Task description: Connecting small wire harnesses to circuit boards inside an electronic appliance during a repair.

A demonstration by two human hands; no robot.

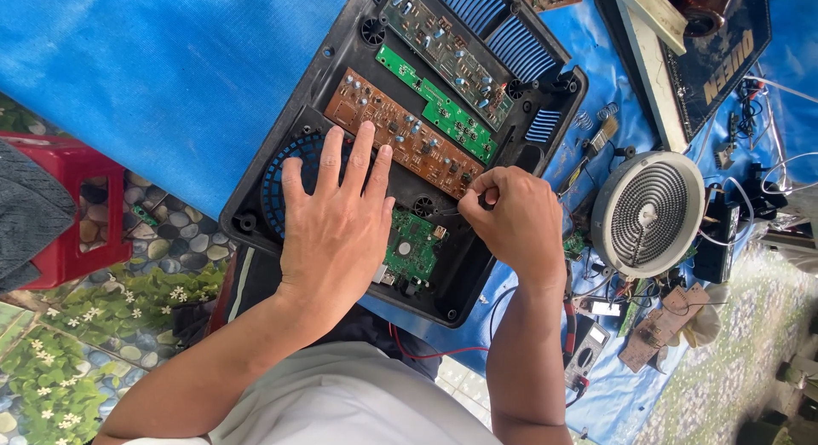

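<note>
1. The black case (pixel 281 168) lies open on the blue sheet (pixel 170 61), in the middle, just far of the person's lap. Inside it sit a brown board (pixel 388 125), two green boards and a round blue grille (pixel 285 168).
2. The left hand (pixel 336 228) lies flat and open, with fingers spread, and presses on the case over the grille. This looks like a good way to keep the case from sliding.
3. The right hand (pixel 511 219) is pinched shut on a thin tool (pixel 452 211). Its tip points left, near the small green board (pixel 411 249). I think slow, small moves work best here, because the parts are tiny.
4. To the right lies a round coil (pixel 649 213), with wires beside it.
5. Near the right arm lies a meter (pixel 588 347), close to the elbow, so a bump seems easy.
6. A red stool (pixel 72 193) stands at the left, well apart.
</note>
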